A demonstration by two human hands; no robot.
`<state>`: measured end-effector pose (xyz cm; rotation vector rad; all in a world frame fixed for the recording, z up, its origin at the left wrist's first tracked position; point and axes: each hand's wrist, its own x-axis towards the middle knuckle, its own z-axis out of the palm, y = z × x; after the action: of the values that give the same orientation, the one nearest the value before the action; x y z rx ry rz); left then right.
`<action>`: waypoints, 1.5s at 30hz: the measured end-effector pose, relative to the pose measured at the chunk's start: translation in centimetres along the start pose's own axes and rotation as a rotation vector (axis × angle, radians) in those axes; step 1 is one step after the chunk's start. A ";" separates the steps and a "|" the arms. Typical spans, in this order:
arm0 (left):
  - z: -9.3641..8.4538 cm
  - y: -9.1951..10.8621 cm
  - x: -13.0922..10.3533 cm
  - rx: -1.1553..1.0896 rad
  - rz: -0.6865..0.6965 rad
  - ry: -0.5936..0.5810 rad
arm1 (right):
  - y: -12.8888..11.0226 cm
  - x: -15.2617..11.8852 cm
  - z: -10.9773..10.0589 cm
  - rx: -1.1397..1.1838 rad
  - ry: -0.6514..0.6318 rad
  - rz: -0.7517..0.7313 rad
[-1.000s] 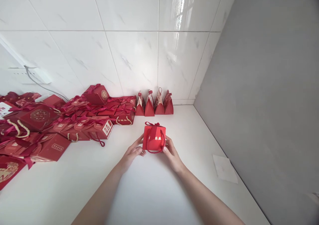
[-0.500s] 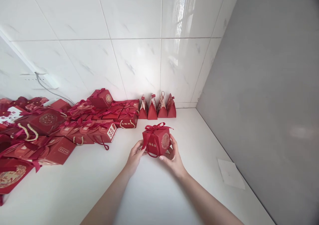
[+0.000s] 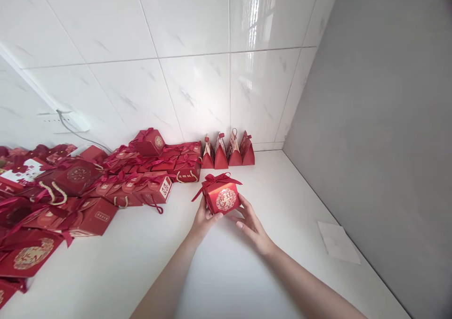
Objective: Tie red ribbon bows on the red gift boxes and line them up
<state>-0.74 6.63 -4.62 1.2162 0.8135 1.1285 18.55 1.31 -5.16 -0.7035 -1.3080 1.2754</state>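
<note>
A red gift box (image 3: 226,199) with a gold round emblem and a red ribbon bow on top is held just above the white tabletop (image 3: 226,272). My left hand (image 3: 204,221) grips its left and lower front side, thumb along the bottom edge. On the right, my right hand (image 3: 252,224) has its fingers spread; the fingertips are at the box's right side and the thumb stands apart from it. The emblem side faces me. Whatever the box contains is hidden.
Many red ribboned boxes (image 3: 88,215) are piled along the left. Several triangular red boxes (image 3: 221,159) stand in a row by the tiled wall (image 3: 194,93). A white paper square (image 3: 339,242) lies on the right beside a grey panel (image 3: 381,144). A cable hangs from a wall socket.
The box has been turned so its round emblem faces forward, and the rope handle no longer shows. My right hand has loosened, its thumb off the box. The view has shifted slightly.
</note>
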 end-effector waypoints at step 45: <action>-2.7 1.8 -0.1 -0.824 -0.341 -0.003 | 0.8 -0.6 -0.3 -0.308 -0.087 0.222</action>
<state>-3.69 7.30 -3.42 0.3740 0.4412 1.0158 18.71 0.98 -6.18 -1.0431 -1.5501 1.3041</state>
